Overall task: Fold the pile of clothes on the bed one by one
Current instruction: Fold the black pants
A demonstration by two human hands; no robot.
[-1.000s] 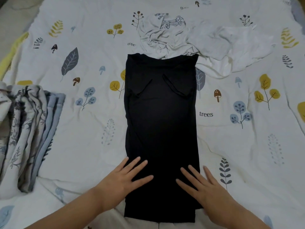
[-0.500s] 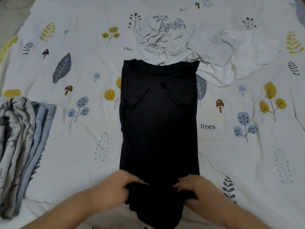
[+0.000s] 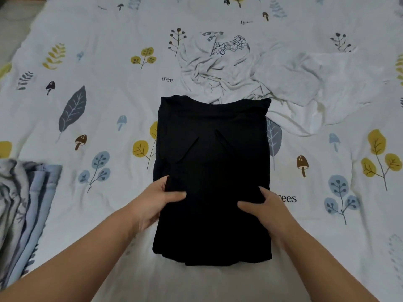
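A black garment (image 3: 212, 153) lies in the middle of the bed, its sleeves folded inward and its bottom part doubled up over the body. My left hand (image 3: 156, 201) grips the left side of the lifted hem, thumb on top. My right hand (image 3: 265, 208) grips the right side of that hem the same way. Just behind the black garment sits a crumpled pile of white clothes (image 3: 250, 73), one with a small line drawing on it.
The bed is covered with a white sheet (image 3: 104, 118) printed with leaves, trees and mushrooms. A stack of folded blue and grey patterned fabric (image 3: 24, 205) lies at the left edge. A strip of floor (image 3: 13, 29) shows at the top left.
Both hands went from lying flat on the garment's lower end to gripping its hem, then carried the hem away from me, doubling the bottom part over the body.
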